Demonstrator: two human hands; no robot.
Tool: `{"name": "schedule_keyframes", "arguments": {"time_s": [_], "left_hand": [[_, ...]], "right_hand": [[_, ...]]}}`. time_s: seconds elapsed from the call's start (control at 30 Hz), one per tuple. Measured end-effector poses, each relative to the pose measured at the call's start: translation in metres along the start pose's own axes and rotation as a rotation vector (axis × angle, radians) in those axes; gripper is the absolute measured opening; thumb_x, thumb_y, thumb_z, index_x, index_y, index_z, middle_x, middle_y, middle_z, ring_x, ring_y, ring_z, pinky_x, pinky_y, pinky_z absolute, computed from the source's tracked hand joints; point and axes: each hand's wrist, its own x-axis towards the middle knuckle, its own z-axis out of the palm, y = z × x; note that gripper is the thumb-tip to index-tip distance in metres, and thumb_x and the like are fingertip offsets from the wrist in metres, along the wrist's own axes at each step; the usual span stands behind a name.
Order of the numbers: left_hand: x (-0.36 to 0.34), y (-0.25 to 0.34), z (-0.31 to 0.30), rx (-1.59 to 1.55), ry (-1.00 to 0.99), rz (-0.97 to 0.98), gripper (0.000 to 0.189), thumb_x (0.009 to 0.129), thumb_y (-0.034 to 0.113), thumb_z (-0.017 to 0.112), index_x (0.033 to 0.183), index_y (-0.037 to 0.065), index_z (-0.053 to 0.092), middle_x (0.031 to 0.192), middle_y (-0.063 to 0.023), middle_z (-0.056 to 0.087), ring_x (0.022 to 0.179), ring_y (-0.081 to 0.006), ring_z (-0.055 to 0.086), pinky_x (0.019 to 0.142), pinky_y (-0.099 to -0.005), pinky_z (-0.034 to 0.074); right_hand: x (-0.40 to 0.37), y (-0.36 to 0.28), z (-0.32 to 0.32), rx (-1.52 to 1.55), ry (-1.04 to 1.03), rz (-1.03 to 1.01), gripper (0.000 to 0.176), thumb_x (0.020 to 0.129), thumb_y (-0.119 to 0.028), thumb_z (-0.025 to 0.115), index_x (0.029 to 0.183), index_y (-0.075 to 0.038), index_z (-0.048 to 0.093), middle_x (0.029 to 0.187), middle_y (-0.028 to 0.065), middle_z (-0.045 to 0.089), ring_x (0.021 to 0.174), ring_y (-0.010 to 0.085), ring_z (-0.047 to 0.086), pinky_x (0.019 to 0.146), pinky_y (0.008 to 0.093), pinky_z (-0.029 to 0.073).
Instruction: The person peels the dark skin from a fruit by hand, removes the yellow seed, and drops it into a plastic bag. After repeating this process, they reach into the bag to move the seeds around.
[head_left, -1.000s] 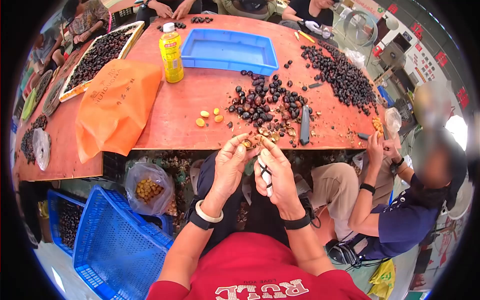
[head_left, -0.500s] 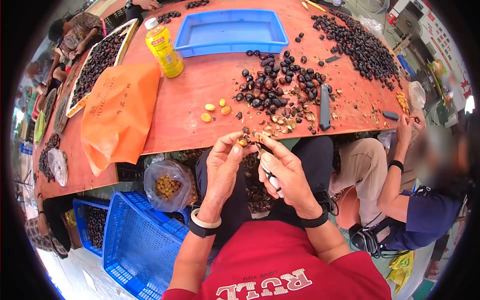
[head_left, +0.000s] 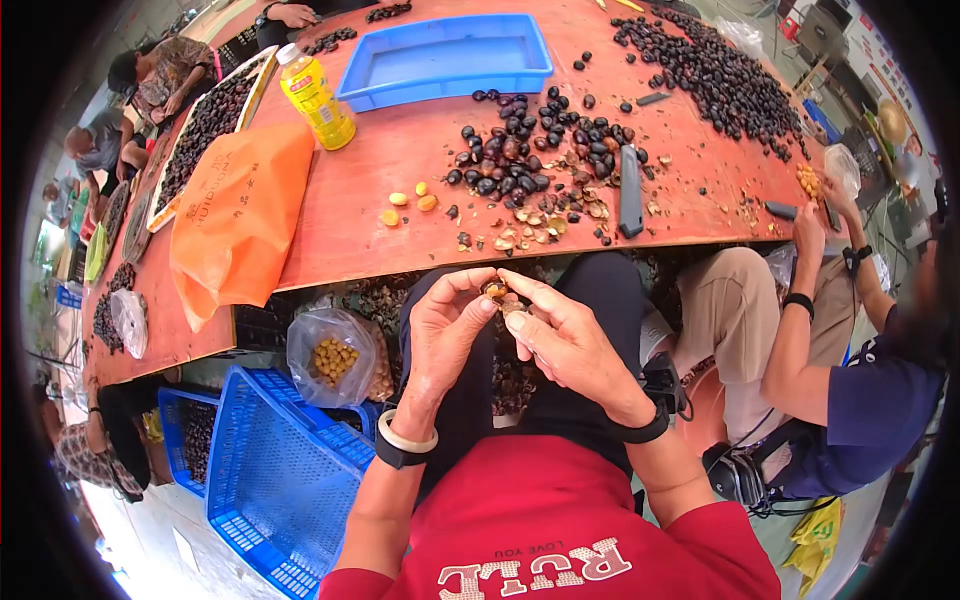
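Note:
Between the fingertips of my left hand (head_left: 450, 325) is a partly shelled nut (head_left: 495, 289), its yellow kernel showing in a dark shell. The fingers of my right hand (head_left: 570, 345) are closed and meet the nut from the right; a tool is mostly hidden in that palm. Both hands are over my lap, just off the table's front edge. Beyond them lie a pile of dark nuts (head_left: 505, 160), broken shells (head_left: 540, 225) and several yellow kernels (head_left: 427, 203). A dark grey tool (head_left: 630, 190) rests right of the pile.
On the red table (head_left: 370, 235) are a blue tray (head_left: 445, 65), a yellow bottle (head_left: 318, 100), an orange bag (head_left: 240, 215) and a larger nut heap (head_left: 720, 85). Below left are blue crates (head_left: 280, 480) and a bag of kernels (head_left: 333, 358). A co-worker (head_left: 850, 400) sits at right.
My hands have drawn closer together around the nut, and the white-and-black tool in my right hand is now mostly hidden. The view has shifted slightly. The co-worker's hands have moved apart.

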Motion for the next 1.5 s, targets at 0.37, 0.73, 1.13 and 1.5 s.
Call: {"name": "schedule_keyframes", "arguments": {"time_s": [0.37,0.73,1.13,1.5], "left_hand": [[0.006,-0.001,0.011,0.201,-0.103,-0.113,0.023,0.083,-0.003,0.061,0.106,-0.002,0.058,0.1,-0.0074,0.061,0.092,-0.0131,0.059,0.084,-0.0259,0.048],[0.002,-0.03,0.037,-0.221,0.286,-0.226,0.032,0.082,0.01,0.067,0.108,-0.002,0.054,0.091,-0.0057,0.063,0.081,-0.0116,0.06,0.076,-0.0235,0.049],[0.006,-0.035,0.019,-0.186,0.165,-0.093,0.031,0.083,0.015,0.065,0.108,0.001,0.054,0.099,-0.0089,0.062,0.089,-0.0173,0.061,0.082,-0.0295,0.05],[0.009,-0.031,0.009,-0.193,0.21,-0.007,0.027,0.083,0.009,0.065,0.107,0.0,0.057,0.101,-0.0074,0.062,0.091,-0.0117,0.058,0.084,-0.0246,0.047]], "right_hand": [[-0.008,0.021,-0.034,-0.074,0.009,-0.019,0.041,0.091,-0.022,0.049,0.126,-0.002,0.049,0.064,0.0001,0.049,0.058,0.0068,0.049,0.054,0.0233,0.043],[0.003,0.053,-0.018,-0.103,0.23,-0.196,0.037,0.089,-0.017,0.052,0.122,0.0,0.052,0.08,0.0131,0.063,0.069,0.017,0.061,0.062,0.0277,0.048],[0.007,0.047,-0.016,-0.082,0.141,-0.25,0.036,0.091,-0.015,0.05,0.124,-0.001,0.051,0.087,0.0113,0.064,0.073,0.0166,0.062,0.064,0.0261,0.048],[0.022,0.047,0.001,0.669,0.039,0.118,0.038,0.095,-0.019,0.046,0.131,-0.009,0.044,0.064,-0.0001,0.05,0.037,0.004,0.038,0.029,0.0181,0.031]]}}
